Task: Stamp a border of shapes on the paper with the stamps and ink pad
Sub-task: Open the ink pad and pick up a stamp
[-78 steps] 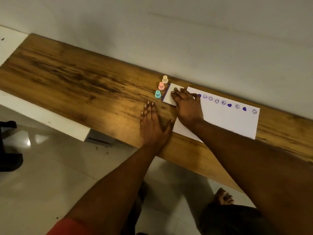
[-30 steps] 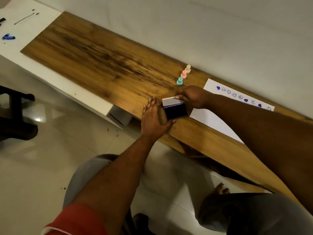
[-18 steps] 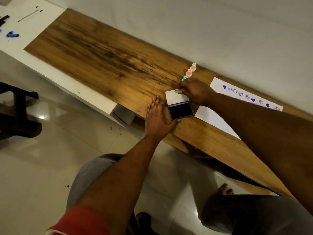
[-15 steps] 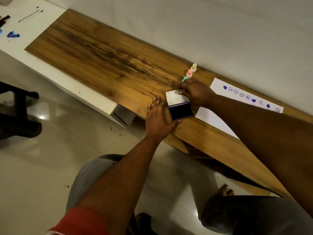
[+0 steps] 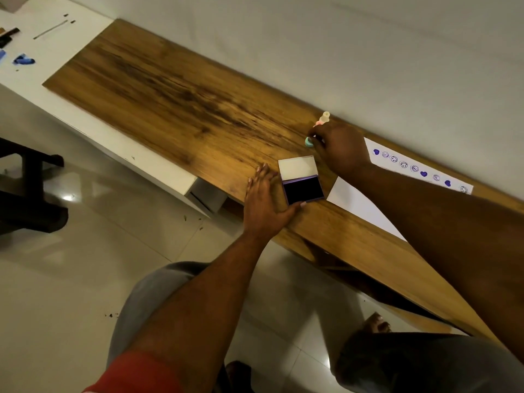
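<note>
The border is only partly made. Along the far long edge of the paper [image 5: 354, 205] there is one row of purple prints [image 5: 414, 168], hearts mixed with small round faces, from the left corner to near the right corner. The part of the sheet that shows near the person is blank, and the right forearm hides much of the middle, so I cannot tell whether a short edge has prints. I judge that one side is done and the other sides are left.

The ink pad [image 5: 303, 190] lies open on the bench [image 5: 184, 100], just left of the paper, its lid [image 5: 297, 166] folded back and the dark pad bare. The left hand [image 5: 265, 202] lies flat beside it, its fingers [image 5: 259, 177] straight and close together, the thumb touching the near corner of the pad, probably to steady it.

The right hand [image 5: 340, 148] is at the three stamps by the wall. Its fingers [image 5: 313, 136] seem to pinch the teal stamp [image 5: 308, 142], which stands on the bench; the pink stamp [image 5: 318, 123] and the cream stamp [image 5: 325, 116] stand behind, free. Inking this stamp looks like the step in hand
</note>
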The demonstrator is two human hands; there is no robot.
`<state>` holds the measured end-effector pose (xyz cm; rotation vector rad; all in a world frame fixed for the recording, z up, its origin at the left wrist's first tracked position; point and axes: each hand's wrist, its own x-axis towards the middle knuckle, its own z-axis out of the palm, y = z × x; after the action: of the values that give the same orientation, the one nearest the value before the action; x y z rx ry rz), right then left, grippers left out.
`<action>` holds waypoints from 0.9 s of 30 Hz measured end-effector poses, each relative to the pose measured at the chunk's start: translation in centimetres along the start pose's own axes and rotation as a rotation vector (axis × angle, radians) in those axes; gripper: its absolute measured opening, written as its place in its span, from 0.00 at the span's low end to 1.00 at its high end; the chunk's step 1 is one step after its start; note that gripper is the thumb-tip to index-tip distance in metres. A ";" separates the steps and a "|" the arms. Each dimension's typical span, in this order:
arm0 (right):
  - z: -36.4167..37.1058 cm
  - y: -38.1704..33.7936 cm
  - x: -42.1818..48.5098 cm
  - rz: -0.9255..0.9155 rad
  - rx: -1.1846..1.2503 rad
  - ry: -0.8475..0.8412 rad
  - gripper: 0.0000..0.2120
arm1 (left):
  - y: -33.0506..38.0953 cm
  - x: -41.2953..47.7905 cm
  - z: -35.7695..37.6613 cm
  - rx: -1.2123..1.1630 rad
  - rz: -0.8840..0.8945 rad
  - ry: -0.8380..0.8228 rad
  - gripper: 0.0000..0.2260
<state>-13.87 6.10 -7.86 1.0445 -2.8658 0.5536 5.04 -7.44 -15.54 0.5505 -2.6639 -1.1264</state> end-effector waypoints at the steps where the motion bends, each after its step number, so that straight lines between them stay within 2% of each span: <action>1: -0.1 -0.1 0.3 0.020 -0.012 0.029 0.14 | 0.0 0.0 0.0 -0.015 -0.002 0.018 0.44; 3: 0.0 -0.5 0.8 0.041 -0.054 0.047 0.15 | 0.1 0.2 -0.1 -0.048 -0.015 0.049 0.43; 8: 1.7 -1.1 1.4 0.140 -0.185 -0.026 0.17 | 0.4 1.0 -0.5 -0.085 -0.044 0.112 0.41; 14: 3.7 -1.4 2.5 0.209 -0.145 -0.077 0.11 | 0.4 1.4 -0.6 -0.080 -0.043 0.125 0.37; 17: 3.9 -1.9 3.0 0.131 0.043 -0.166 0.11 | 0.6 1.7 -0.6 -0.074 -0.072 0.126 0.32; 22: 3.6 -3.9 1.8 -0.122 0.256 -0.194 0.11 | 0.7 2.6 -1.1 -0.051 -0.100 0.146 0.28; 27: 4.0 -4.7 0.1 -0.234 0.286 -0.239 0.12 | 0.9 2.8 -1.7 -0.041 -0.073 0.145 0.23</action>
<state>-10.64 1.32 -10.13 1.5643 -2.8540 0.8941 2.80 -9.15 -13.58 0.6985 -2.5104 -1.1124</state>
